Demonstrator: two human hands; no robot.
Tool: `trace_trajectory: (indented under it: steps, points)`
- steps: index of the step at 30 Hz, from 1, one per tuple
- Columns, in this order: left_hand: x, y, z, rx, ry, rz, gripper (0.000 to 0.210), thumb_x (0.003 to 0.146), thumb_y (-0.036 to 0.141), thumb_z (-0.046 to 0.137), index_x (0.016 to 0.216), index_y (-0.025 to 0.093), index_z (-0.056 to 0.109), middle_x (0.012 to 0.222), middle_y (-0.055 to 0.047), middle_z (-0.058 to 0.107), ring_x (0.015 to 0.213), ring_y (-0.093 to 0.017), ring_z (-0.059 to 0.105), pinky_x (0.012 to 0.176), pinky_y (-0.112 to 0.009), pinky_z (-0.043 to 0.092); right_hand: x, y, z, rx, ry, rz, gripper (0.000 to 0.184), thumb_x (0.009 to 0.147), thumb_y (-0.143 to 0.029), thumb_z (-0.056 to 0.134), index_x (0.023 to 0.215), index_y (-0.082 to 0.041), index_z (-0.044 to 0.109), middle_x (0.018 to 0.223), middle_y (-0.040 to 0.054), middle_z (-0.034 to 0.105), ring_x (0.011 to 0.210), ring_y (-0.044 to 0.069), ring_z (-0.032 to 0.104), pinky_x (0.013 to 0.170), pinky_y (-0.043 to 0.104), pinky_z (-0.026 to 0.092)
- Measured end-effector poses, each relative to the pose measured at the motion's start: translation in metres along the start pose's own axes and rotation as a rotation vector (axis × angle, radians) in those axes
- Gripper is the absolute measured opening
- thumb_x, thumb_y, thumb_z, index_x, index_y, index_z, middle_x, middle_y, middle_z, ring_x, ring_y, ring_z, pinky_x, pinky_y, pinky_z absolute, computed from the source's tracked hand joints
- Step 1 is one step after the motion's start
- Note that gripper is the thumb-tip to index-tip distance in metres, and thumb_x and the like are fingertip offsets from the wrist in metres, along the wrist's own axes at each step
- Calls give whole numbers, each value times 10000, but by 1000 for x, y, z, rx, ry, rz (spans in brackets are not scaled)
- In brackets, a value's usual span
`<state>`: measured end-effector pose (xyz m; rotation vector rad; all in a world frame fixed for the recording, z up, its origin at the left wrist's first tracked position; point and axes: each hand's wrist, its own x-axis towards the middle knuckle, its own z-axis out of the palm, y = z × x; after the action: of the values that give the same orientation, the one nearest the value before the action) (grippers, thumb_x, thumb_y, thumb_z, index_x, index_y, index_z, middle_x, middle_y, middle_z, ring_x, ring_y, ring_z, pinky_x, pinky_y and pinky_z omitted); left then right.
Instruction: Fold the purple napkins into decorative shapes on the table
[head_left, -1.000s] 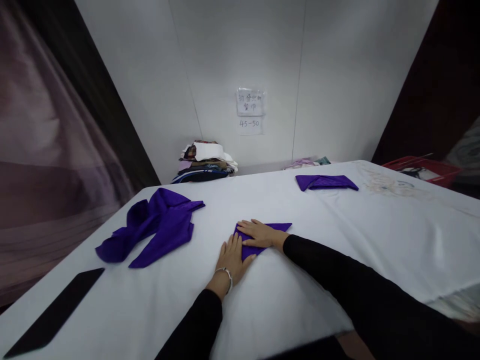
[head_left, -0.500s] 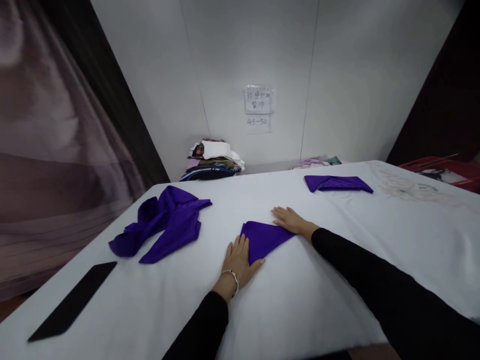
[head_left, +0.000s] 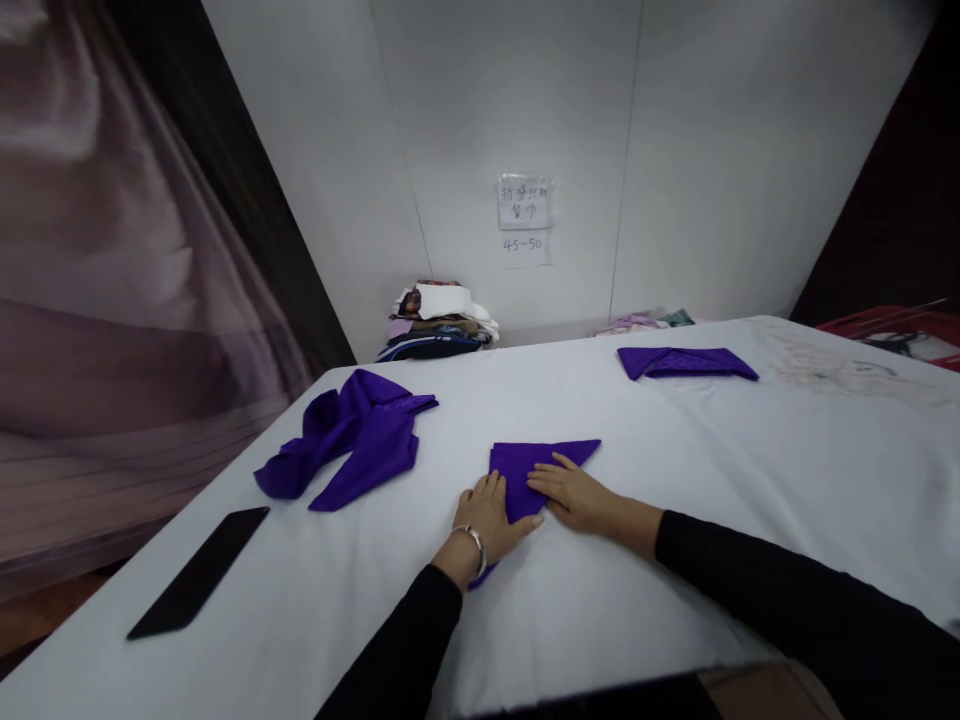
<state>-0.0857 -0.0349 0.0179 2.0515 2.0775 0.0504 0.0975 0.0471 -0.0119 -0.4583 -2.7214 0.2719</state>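
A purple cloth (head_left: 517,465), folded into a triangle, lies flat on the white-covered table (head_left: 600,620). My left hand (head_left: 491,518) rests flat on its left side with fingers stretched out; a bracelet is round the wrist. A corner of the cloth shows beneath that wrist. My right hand (head_left: 571,494) lies on the cloth's right part, fingers spread, close to the left thumb. The cloth's right tip reaches out beyond the right hand. What lies under both palms is hidden.
A crumpled purple cloth (head_left: 364,430) lies to the left, with a dark flat strip (head_left: 201,572) nearer me. At the back right is a folded purple band (head_left: 688,363). Stacked clothes (head_left: 439,322) stand by the wall, under paper signs (head_left: 526,203). A red basket (head_left: 862,325) is far right.
My right hand has moved from the cloth's far right corner towards me, onto its middle right. The left hand stays on the left side. The view has shifted slightly.
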Motion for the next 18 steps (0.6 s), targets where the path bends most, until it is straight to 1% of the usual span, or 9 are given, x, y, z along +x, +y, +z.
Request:
trace_trajectory:
  steps: [2, 4, 6, 8, 10, 12, 13, 15, 18]
  points:
    - [-13, 2, -6, -9, 8, -3, 894, 695, 746, 264, 1311, 104, 350, 1376, -154, 361, 1268, -306, 286, 999, -468, 257, 0, -6, 0, -7, -3, -42, 482, 766, -134, 437, 1246, -170, 467, 1236, 103, 526, 1193, 213, 402, 1033, 490, 140]
    - [-26, 3, -12, -13, 18, 4, 778, 746, 687, 269, 1276, 132, 399, 1297, -141, 468, 1196, -294, 389, 963, -455, 301, -3, -16, -1, 1, -14, -99, 500, 754, -125, 439, 1251, -172, 453, 1217, 94, 542, 1178, 206, 412, 1032, 486, 142]
    - [-35, 2, -17, -3, 27, 25, 606, 810, 570, 283, 1229, 164, 448, 1195, -115, 558, 1109, -268, 469, 925, -433, 337, -6, -29, -1, 12, -12, -157, 503, 748, -113, 434, 1247, -169, 448, 1200, 89, 551, 1160, 199, 419, 1029, 475, 151]
    - [-39, -2, -19, 20, 39, 49, 439, 846, 411, 305, 1184, 194, 485, 1123, -84, 598, 1049, -238, 504, 899, -408, 352, -9, -43, 0, 15, 17, -209, 473, 747, -112, 440, 1217, -157, 469, 1176, 96, 558, 1124, 201, 437, 1014, 461, 180]
    - [-37, -6, -18, 48, 66, 78, 369, 837, 267, 324, 1152, 216, 508, 1082, -62, 607, 1006, -215, 515, 878, -388, 358, -12, -56, 2, 6, 45, -253, 409, 762, -124, 450, 1167, -153, 505, 1115, 100, 582, 1047, 201, 470, 961, 429, 255]
    - [-31, -11, -16, 72, 106, 117, 382, 802, 165, 341, 1126, 231, 533, 1037, -52, 608, 963, -204, 518, 849, -373, 361, -14, -67, 4, -11, 59, -278, 318, 798, -133, 443, 1097, -166, 546, 1013, 85, 611, 933, 184, 498, 861, 372, 329]
    - [-28, -13, -14, 78, 126, 139, 393, 782, 130, 352, 1098, 241, 556, 1006, -49, 609, 946, -203, 517, 836, -368, 362, -14, -71, 4, -22, 63, -282, 279, 818, -136, 432, 1061, -175, 562, 964, 74, 619, 878, 173, 502, 809, 346, 345]
    - [-20, -17, -11, 75, 166, 184, 398, 752, 89, 372, 1023, 260, 608, 940, -47, 609, 918, -204, 511, 822, -363, 359, -14, -77, 5, -47, 74, -275, 242, 846, -140, 410, 1011, -191, 579, 892, 54, 623, 803, 158, 494, 742, 322, 344]
    - [-11, -24, -9, 26, 219, 231, 379, 744, 76, 397, 941, 280, 647, 900, -42, 605, 910, -200, 504, 838, -368, 353, -12, -84, 8, -87, 73, -234, 229, 842, -157, 425, 1009, -193, 578, 858, 45, 621, 773, 162, 483, 715, 322, 329]
